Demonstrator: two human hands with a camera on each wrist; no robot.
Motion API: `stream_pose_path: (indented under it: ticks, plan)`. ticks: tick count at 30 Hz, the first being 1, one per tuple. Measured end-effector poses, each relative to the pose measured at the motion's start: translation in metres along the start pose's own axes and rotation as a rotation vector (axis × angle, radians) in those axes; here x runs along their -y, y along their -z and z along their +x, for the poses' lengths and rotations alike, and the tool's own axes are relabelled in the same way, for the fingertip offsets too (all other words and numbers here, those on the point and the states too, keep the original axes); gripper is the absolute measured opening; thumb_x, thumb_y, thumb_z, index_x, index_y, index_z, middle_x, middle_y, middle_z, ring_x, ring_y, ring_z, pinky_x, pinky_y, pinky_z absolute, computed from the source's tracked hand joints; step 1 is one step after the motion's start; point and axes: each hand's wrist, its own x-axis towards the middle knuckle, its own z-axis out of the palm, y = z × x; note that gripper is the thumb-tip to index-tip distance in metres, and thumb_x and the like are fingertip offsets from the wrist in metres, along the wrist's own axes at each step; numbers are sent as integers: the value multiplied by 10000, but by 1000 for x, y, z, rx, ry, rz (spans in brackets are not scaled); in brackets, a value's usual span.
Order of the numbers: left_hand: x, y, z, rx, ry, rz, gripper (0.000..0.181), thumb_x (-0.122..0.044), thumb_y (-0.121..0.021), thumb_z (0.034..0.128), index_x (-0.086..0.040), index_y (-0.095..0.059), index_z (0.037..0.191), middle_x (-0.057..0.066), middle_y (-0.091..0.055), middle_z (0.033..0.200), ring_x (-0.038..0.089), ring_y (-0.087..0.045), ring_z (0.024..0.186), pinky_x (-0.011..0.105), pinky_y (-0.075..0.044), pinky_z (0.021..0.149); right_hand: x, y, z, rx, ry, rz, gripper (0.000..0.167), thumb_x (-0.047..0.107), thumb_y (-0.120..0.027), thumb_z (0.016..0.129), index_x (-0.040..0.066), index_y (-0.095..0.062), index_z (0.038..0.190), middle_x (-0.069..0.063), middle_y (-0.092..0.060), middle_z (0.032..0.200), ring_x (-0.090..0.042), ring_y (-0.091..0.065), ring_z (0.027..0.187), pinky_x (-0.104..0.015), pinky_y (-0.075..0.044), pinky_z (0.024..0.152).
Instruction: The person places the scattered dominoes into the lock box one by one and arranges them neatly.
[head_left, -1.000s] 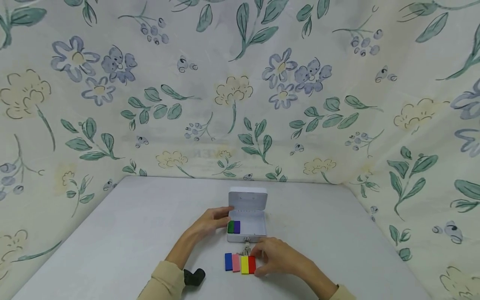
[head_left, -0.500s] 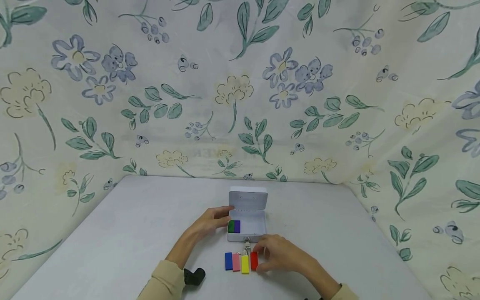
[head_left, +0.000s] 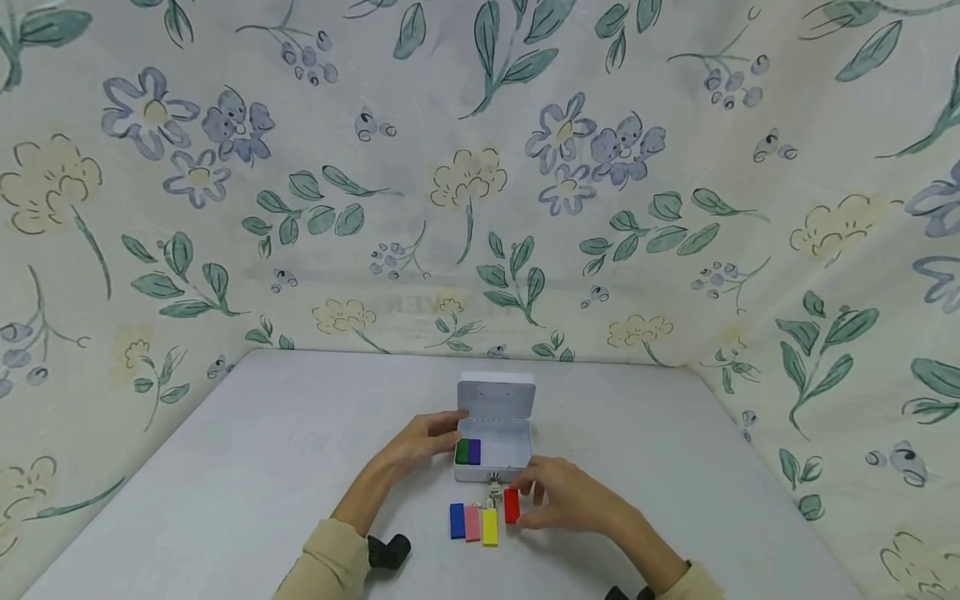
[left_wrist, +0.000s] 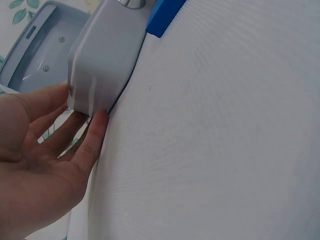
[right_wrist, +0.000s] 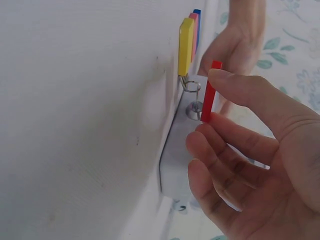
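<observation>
A small grey-white metal box stands with its lid raised; a green block and a purple block lie at its left inside. The left hand touches the box's left side, its fingertips against the box corner. Between thumb and index finger the right hand pinches a red block by its ends, raised off the table in the right wrist view. Blue, pink and yellow blocks lie in a row before the box.
Keys on a ring hang from the lock at the box's front. The white table meets a floral cloth behind. Black straps with a bulky part sit at the wrists.
The right hand has drawn the red block away from the yellow one and lifted it slightly toward the box. The left hand has stayed at the box's side.
</observation>
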Motion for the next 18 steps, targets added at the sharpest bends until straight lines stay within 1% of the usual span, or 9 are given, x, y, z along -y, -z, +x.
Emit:
stream_pose_path:
  ticks: [7,14,18]
  plan:
    - [0,0,0,7,-8,4,466,-192,-603,968,-104,-523,1418,166,-478,1492,374,-454,1370,540,-408,1103,-2,6,2,-16,18,-9,365,268,-813,793,125,-727,1117,21,-679,992,-83,-605,814,-157,-521,686]
    - [1,0,1,8,-13,11,463,-187,-603,968,-101,-526,1415,169,-484,1486,366,-474,1353,518,-432,1089,-1,12,5,-50,57,-20,360,262,-811,799,111,-722,1113,9,-698,1027,-136,-622,843,-205,-557,716]
    - [3,0,2,10,-17,11,465,-196,-608,966,-103,-527,1415,169,-483,1487,367,-477,1349,518,-437,1084,-2,14,9,-61,63,-19,351,257,-808,801,111,-720,1108,9,-705,1025,-135,-621,849,-264,-583,737]
